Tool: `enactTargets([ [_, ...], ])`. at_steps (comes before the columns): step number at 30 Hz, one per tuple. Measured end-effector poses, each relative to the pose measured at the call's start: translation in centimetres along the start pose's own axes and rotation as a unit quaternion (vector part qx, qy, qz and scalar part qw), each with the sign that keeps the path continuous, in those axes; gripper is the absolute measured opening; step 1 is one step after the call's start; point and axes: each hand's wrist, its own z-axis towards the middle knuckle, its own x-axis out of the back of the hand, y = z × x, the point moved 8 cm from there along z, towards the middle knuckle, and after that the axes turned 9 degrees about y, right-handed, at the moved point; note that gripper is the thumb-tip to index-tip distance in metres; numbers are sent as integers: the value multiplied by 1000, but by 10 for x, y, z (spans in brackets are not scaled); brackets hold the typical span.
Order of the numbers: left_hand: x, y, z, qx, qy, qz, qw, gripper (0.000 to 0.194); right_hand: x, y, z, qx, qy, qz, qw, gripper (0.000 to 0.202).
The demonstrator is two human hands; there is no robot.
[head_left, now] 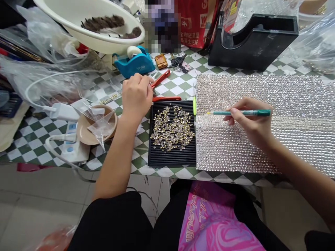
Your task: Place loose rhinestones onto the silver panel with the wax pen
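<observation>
My right hand (251, 118) pinches a green pencil (240, 112) with a pale yellow tip, held nearly level. Its tip points left, at the left part of a sheet (230, 150) covered in rows of silvery rhinestones. Whether the tip touches the sheet, I cannot tell. Left of the sheet lies a black ridged tray (171, 160) with a spread of loose gold-backed rhinestones (171, 130). Above the tray's left corner rests my left hand (137, 94), fingers curled down, beside red-handled pliers (162, 78). What those fingers hold, if anything, is hidden.
Behind my left hand stand a blue tape dispenser (136, 64) and a white basin (104, 40). A black holder (253, 48) stands behind the sheet. At left are a beige bowl (83, 129) with plastic scraps, a power strip (74, 150) and cables. Keys (179, 62) lie at the back.
</observation>
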Motion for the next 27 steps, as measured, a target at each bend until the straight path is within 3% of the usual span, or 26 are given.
enactTargets([
  [11, -2, -7, 0, 8, 7, -19, 1000, 31, -6, 5, -5, 4, -16, -9, 1000, 14],
  [18, -2, -7, 0, 10, 12, -1, 1000, 27, 0, -1, -6, 3, 17, 23, 1000, 5],
  [24, -1, -5, 0, 14, 2, -17, 1000, 30, -27, -26, -14, 28, -103, -23, 994, 8],
  [27, 0, -4, -1, 15, 0, -29, 999, 31, -41, -28, -19, 24, -133, -24, 991, 3],
])
